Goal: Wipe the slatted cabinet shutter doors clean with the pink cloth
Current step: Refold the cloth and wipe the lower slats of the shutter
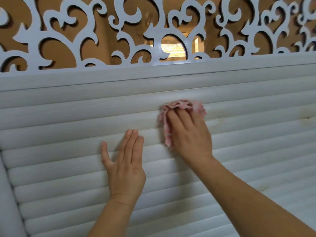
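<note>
Bunched pink cloth (181,106) against white shutter (68,130)

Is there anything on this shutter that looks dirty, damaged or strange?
Yes. The slatted shutter has brownish stains at its right edge, right of the pink cloth under the right hand. A few dark specks sit lower. No damage shows.

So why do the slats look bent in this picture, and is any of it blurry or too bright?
Head view: the wide-angle lens bows the shutter slats into curves toward the edges; light is soft and even, with faint shadows beside the left hand and under the pink cloth pressed by the right hand; the bright opening behind the scrollwork panel is washed out; the whole image is slightly soft.
</note>
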Demonstrator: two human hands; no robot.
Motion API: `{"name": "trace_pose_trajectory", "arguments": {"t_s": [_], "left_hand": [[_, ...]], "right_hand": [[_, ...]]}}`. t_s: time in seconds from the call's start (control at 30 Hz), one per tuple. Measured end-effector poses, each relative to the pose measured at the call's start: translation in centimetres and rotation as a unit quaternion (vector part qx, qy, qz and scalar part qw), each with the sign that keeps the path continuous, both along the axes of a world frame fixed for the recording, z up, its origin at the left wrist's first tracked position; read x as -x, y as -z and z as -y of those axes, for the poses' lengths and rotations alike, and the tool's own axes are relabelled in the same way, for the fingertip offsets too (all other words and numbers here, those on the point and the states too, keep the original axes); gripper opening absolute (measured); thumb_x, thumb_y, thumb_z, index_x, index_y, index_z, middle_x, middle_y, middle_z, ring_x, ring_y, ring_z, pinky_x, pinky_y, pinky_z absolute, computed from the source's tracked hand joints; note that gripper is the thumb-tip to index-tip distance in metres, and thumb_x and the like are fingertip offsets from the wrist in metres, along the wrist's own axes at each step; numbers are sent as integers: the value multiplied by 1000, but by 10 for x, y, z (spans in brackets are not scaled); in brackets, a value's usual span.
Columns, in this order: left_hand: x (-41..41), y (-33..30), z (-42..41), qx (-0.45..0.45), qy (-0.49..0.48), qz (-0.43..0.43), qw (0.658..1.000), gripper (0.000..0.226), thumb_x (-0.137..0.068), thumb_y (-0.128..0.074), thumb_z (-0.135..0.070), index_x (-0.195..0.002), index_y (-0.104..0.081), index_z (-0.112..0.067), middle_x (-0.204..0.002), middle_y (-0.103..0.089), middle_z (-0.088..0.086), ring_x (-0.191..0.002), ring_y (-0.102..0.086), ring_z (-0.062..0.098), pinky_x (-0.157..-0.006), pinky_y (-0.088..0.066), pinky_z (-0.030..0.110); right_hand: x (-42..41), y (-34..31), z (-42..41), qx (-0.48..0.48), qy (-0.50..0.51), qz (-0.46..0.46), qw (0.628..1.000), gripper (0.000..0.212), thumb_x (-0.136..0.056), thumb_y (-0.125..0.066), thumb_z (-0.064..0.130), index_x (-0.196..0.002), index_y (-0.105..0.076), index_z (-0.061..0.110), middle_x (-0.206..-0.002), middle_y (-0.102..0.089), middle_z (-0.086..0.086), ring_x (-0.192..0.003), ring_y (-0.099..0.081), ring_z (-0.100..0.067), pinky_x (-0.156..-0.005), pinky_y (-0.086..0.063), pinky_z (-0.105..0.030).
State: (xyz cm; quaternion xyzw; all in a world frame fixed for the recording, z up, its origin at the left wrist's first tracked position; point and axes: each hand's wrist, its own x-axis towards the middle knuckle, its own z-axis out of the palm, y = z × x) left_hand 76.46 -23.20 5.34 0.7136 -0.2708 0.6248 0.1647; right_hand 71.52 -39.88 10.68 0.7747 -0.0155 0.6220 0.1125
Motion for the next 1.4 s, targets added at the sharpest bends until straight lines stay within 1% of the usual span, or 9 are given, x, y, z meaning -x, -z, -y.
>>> {"name": "trace_pose_trajectory", "arguments": {"t_s": [0.33,0.47,0.6,0.73,0.93,1.03,1.13,1.27,1.4], "left_hand": [[-2,3,6,21,-6,7,1000,56,-75,-30,7,-126,-43,-10,-134,-52,8,-128,-39,17,-107,-8,59],[2,4,17,64,-2,2,998,55,-74,-31,8,-124,-44,-10,-133,-50,6,-128,-39,19,-107,-9,59],[5,5,27,99,5,-20,995,58,-71,-29,7,-124,-44,-11,-133,-47,5,-129,-37,18,-107,-8,59],[4,6,28,107,5,-17,994,57,-71,-30,7,-123,-45,-11,-131,-52,7,-129,-38,19,-106,-10,60],[3,8,34,125,2,-9,992,56,-71,-32,8,-122,-46,-10,-132,-51,10,-130,-37,20,-105,-11,61],[11,4,51,165,-9,-55,985,55,-75,-36,-2,-128,-43,-12,-137,-40,10,-135,-31,22,-105,-11,63],[18,0,67,189,4,-106,976,51,-84,-46,-21,-134,-41,-19,-140,-33,15,-139,-23,27,-105,-9,66],[12,6,65,160,-10,-104,981,53,-87,-49,-29,-139,-39,-21,-143,-22,14,-140,-19,29,-104,-6,68],[9,10,60,141,-10,-97,985,56,-88,-49,-30,-141,-36,-20,-144,-18,14,-141,-15,28,-104,-3,68]], "right_hand": [[35,2,101,-141,25,121,982,37,-88,-41,15,-118,-56,-1,-120,-55,-25,-112,-41,-37,-100,-27,-42],[28,2,115,-316,1,162,935,44,-92,-39,20,-130,-47,0,-135,-45,-22,-124,-39,-39,-105,-27,-43],[13,-6,90,-386,-34,229,893,52,-89,-33,25,-128,-50,-5,-129,-50,-26,-119,-45,-41,-104,-32,-45],[7,3,61,-317,-32,204,926,44,-92,-37,21,-123,-54,-6,-122,-54,-26,-110,-50,-41,-99,-34,-42],[-6,12,17,-179,-37,89,979,46,-91,-39,24,-128,-54,3,-129,-54,-22,-118,-49,-44,-103,-35,-51],[-5,17,15,-91,-43,52,994,42,-92,-42,23,-133,-44,12,-133,-52,-20,-121,-49,-43,-104,-35,-52],[8,18,36,-44,-50,22,998,44,-94,-42,23,-134,-51,9,-138,-49,-19,-128,-44,-39,-107,-33,-50],[28,17,79,-130,-43,15,990,51,-95,-36,28,-138,-44,1,-142,-42,-23,-134,-33,-34,-106,-35,-50],[47,10,122,-284,-28,12,958,60,-93,-27,37,-149,-27,15,-157,-20,-10,-143,-17,-25,-111,-29,-45]]}}
